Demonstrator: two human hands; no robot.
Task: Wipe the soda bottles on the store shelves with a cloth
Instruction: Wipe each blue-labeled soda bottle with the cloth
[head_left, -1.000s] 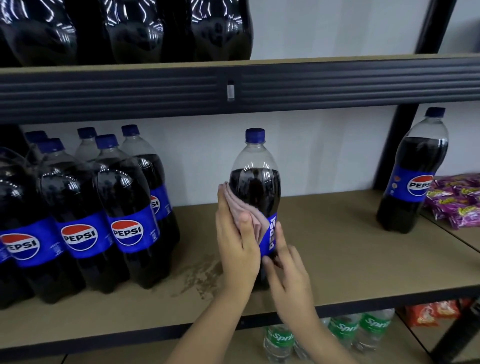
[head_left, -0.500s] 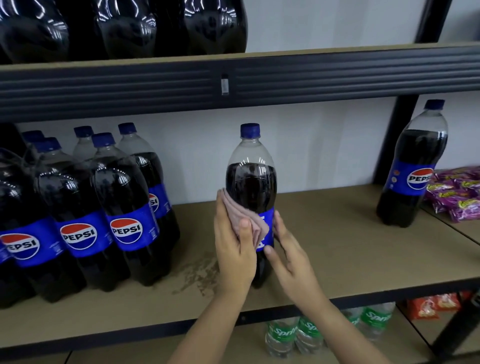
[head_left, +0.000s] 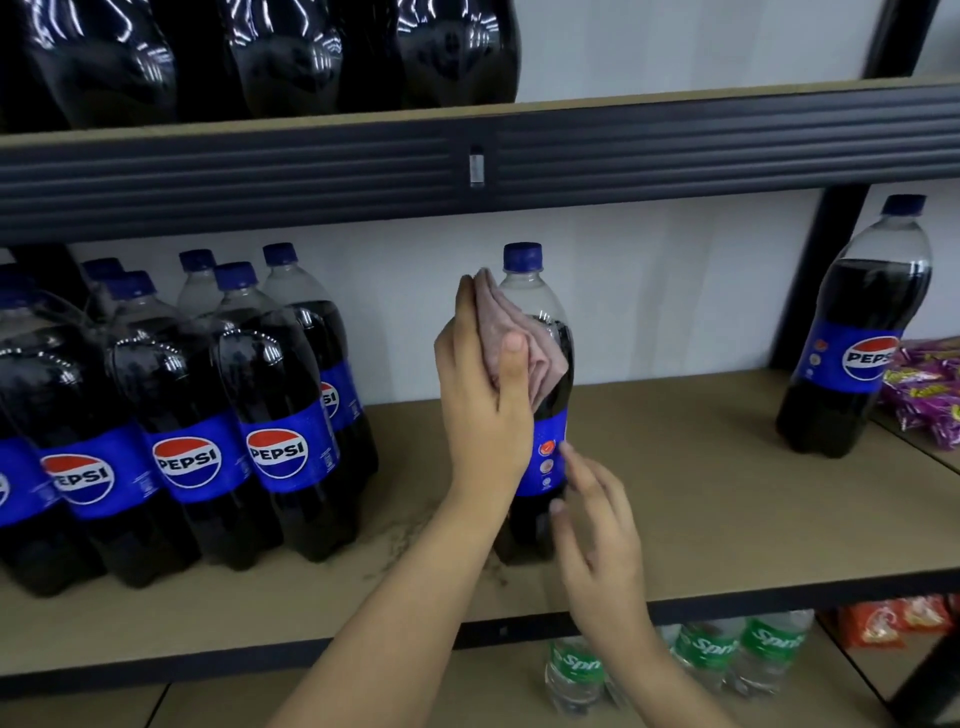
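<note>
A Pepsi bottle with a blue cap stands upright mid-shelf. My left hand is shut on a folded pinkish cloth and presses it against the bottle's clear shoulder, just under the cap. My right hand is lower and to the right, fingers spread and blurred. Its fingertips touch the blue label and the dark base without closing around the bottle. A cluster of several Pepsi bottles fills the left of the same shelf. One more Pepsi bottle stands alone at the right.
The tan shelf board has a scuffed stain left of the bottle. A dark beam carries the upper shelf of large dark bottles. Purple snack packs lie far right. Sprite bottles and orange packs sit below.
My left hand has slid the cloth up from the label to the bottle's shoulder. My right hand has loosened from the bottle's side to a fingertip touch, and the label has turned.
</note>
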